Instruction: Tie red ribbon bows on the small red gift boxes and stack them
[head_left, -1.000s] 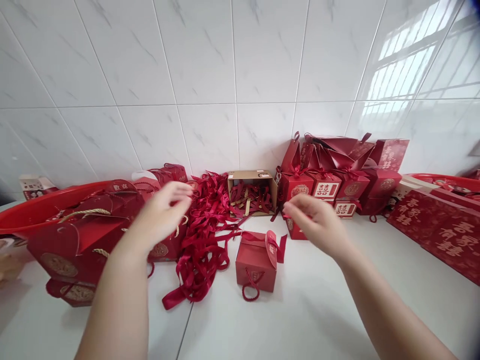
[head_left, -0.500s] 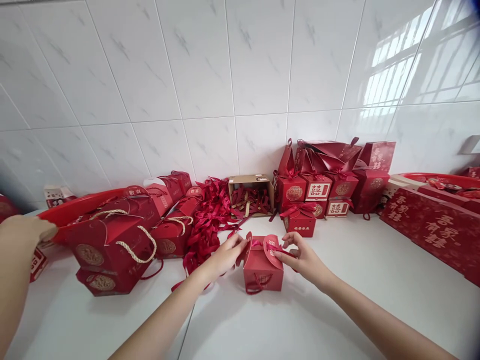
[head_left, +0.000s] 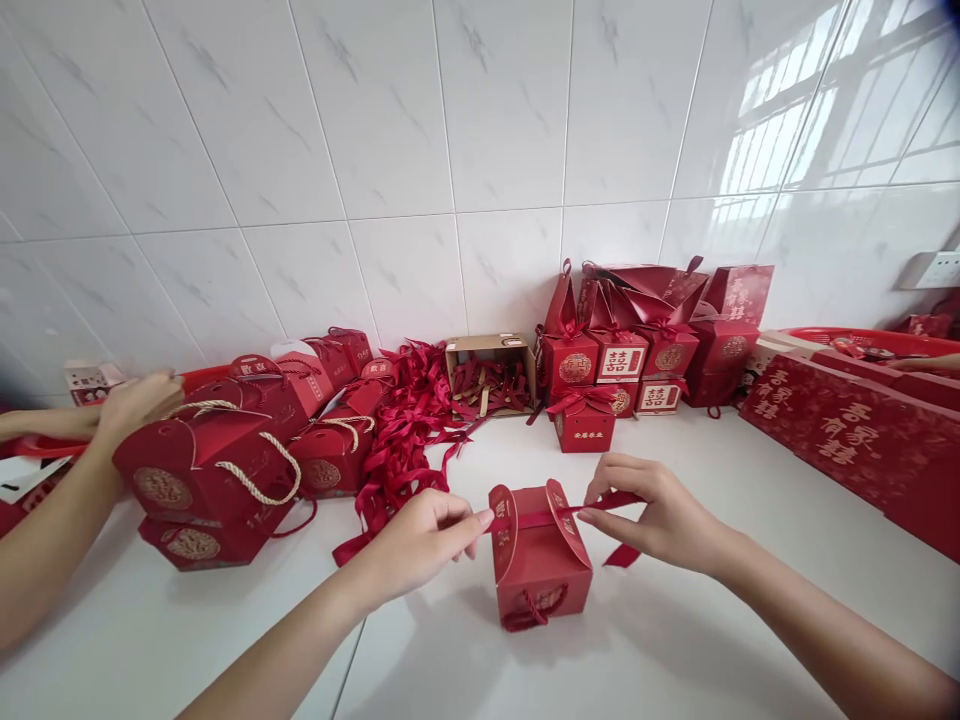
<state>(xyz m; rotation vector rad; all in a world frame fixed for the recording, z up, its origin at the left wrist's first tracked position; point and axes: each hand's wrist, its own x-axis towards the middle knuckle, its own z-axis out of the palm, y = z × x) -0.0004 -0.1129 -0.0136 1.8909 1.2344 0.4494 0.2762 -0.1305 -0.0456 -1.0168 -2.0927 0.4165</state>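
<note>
A small red gift box (head_left: 543, 580) stands on the white table in front of me, its curved top flaps folded inward and a rope handle on its front. A dark red ribbon (head_left: 534, 519) runs across the top between the flaps. At the box's left side, my left hand (head_left: 429, 540) pinches one end of the ribbon between thumb and fingers. On the right, my right hand (head_left: 651, 510) grips the other end, and a loose tail of ribbon hangs below it. The ribbon looks stretched between both hands.
Red boxes with cream rope handles (head_left: 217, 470) are stacked at left, beside a heap of red ribbons (head_left: 409, 430). A cardboard box (head_left: 529, 365) holds small tags. More ribboned boxes (head_left: 585, 430) and large red packages (head_left: 847, 440) fill the right. Another person's arm (head_left: 82, 530) reaches in from the left.
My hands have drawn apart, pulling the ribbon across the box top. The box sits a little nearer and turned slightly. At left, the other person's arms have moved over the basket.
</note>
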